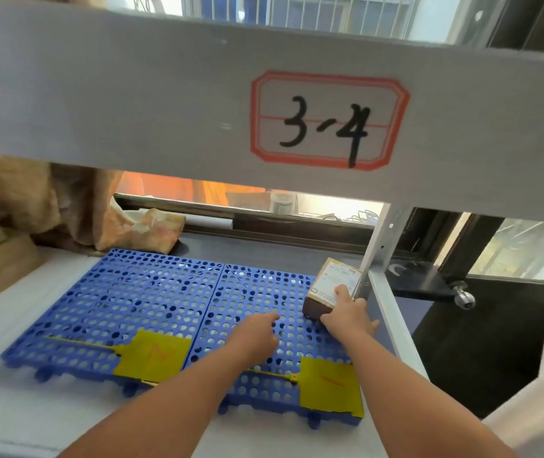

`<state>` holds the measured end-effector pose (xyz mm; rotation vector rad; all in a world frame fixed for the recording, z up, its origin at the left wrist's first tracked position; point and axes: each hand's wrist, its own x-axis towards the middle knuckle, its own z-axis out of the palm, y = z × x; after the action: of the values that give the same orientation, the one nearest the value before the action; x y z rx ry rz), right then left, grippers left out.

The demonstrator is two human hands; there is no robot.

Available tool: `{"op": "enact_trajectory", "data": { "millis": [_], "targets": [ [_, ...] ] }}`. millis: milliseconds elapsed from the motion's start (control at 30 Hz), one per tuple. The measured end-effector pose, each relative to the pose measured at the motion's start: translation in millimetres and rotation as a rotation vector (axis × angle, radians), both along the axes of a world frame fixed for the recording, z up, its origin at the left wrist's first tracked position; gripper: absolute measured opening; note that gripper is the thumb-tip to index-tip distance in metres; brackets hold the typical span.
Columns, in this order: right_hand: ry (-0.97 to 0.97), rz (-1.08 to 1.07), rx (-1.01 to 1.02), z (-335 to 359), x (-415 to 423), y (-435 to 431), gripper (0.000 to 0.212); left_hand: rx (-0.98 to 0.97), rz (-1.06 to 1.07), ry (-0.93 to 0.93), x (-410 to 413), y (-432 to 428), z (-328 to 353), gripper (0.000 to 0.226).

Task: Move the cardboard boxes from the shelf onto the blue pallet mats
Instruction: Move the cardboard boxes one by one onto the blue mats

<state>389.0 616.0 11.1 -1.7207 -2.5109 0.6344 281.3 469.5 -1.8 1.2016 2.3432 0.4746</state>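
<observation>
By the yellow tag [330, 385] at the near edge of the right mat [264, 292], the left hand [257, 335] reaches over the mat's middle. Its forefinger is out, the other fingers are loosely curled, and it holds nothing. The right hand [346, 315] grips the box [330, 285] at the mat's far right corner, thumb on top, fingers round its near side. The box is against the upright [376, 252]. It looks small, light and stiff, so one hand across top and side should serve.

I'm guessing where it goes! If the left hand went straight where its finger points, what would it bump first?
The left hand would probably meet the cardboard box held by the right hand, though depth is unclear.
</observation>
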Motion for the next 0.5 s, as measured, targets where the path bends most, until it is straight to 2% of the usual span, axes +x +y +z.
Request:
{"op": "enact_trajectory", "data": {
  "millis": [167,300,367,433,500],
  "targets": [
    [0.067,0.050,-0.027,-3.3,8.3,5.5,0.057,0.239,0.159,-0.435,7.9,31.2,2.7,0.066],
    [0.037,0.083,-0.033,2.6,12.0,6.7,0.058,0.320,0.230,-0.658,18.1,54.0,10.9,0.072],
    [0.028,0.095,-0.045,6.6,13.9,8.6,0.061,0.313,0.207,-0.747,23.3,60.1,11.7,0.066],
    [0.030,0.090,-0.048,7.1,13.9,12.0,0.062,0.303,0.148,-0.819,29.5,65.1,8.4,0.050],
    [0.087,0.075,-0.074,4.3,13.7,14.8,0.059,0.323,0.133,-0.830,39.4,69.2,5.4,0.043]
  ]
}}
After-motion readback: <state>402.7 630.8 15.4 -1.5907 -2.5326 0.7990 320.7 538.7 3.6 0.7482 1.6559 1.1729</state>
